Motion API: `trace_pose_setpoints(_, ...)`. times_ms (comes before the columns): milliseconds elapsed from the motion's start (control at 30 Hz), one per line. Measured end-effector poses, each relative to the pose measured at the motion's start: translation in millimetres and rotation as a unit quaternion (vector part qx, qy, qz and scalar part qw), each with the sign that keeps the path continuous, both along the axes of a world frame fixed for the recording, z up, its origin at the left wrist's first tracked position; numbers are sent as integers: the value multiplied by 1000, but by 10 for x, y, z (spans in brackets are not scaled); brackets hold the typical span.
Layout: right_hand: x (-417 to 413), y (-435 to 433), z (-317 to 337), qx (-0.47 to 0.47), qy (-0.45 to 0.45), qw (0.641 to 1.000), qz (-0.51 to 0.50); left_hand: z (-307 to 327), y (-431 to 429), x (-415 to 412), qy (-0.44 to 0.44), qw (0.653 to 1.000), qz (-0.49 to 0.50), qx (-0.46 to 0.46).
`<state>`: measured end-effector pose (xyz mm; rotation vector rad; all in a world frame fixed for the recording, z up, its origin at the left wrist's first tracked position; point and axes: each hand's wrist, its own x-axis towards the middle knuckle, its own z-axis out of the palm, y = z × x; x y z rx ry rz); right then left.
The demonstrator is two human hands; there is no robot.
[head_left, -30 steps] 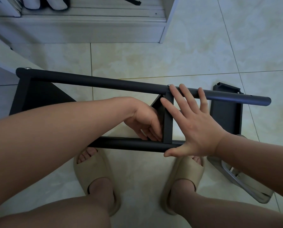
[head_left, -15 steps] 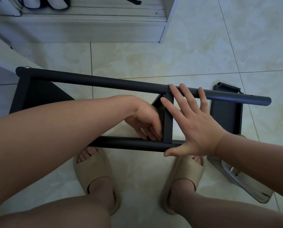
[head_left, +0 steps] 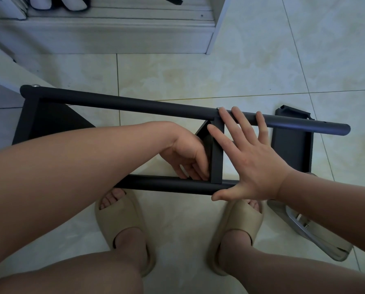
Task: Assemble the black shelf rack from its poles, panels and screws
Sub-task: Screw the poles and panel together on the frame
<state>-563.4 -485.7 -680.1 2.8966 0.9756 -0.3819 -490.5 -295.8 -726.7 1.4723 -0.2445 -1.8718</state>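
The long black metal pole (head_left: 135, 105) is looking matt. The cream floor tiles (head_left: 198, 77) are shining glossy, seemingly ceramic.

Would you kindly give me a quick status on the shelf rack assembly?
Right hand flat, open, across both poles. Left hand at middle panel, near corner, grip unclear. Rack half built, spare panel loose on floor. Nothing seen in the way.

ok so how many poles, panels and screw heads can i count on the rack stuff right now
poles: 2, far pole, near pole
panels: 3, left-end panel, middle panel, loose panel on the floor
screw heads showing: 2, left screw, middle screw
total: 7
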Motion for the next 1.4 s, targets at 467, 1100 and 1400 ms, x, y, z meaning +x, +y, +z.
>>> trace_pose_setpoints(467,-4,5,4,-3,0,1000,1,46,-15,3,-43,999,-23,20)
trace_pose_setpoints(1100,0,9,9,-5,1,1000,-2,-9,20,-16,5,1000,-7,7)
trace_pose_setpoints(1400,-3,16,18,-4,6,1000,-2,-43,-13,-23,-1,1000,13,8)
